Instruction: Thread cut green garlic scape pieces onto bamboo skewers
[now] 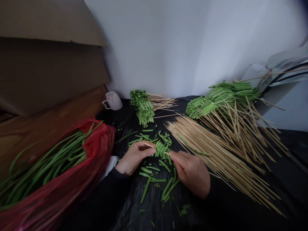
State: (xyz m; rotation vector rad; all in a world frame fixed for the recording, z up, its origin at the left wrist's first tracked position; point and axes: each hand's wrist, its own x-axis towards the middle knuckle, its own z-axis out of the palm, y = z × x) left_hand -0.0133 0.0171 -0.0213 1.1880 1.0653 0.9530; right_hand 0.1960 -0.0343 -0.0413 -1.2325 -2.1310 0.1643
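Between my hands, a row of short green bean pieces (161, 149) sits side by side on thin wooden skewers. My left hand (136, 156) pinches the skewers at the left, where a pale stick shows over the thumb. At the right side of the row, my right hand (192, 172) has its fingers closed on the skewer ends. Loose cut bean pieces (145, 190) lie beneath and around both hands on a black plastic sheet (131, 208). A wide heap of bare skewers (216, 154) spreads beside my right hand, with one long bean on top.
A red bag (101, 144) of long beans is at the left. Finished bean skewers are stacked at the back centre (144, 109) and back right (223, 96). A white mug (113, 101) stands by the wall, near a large cardboard box (48, 67).
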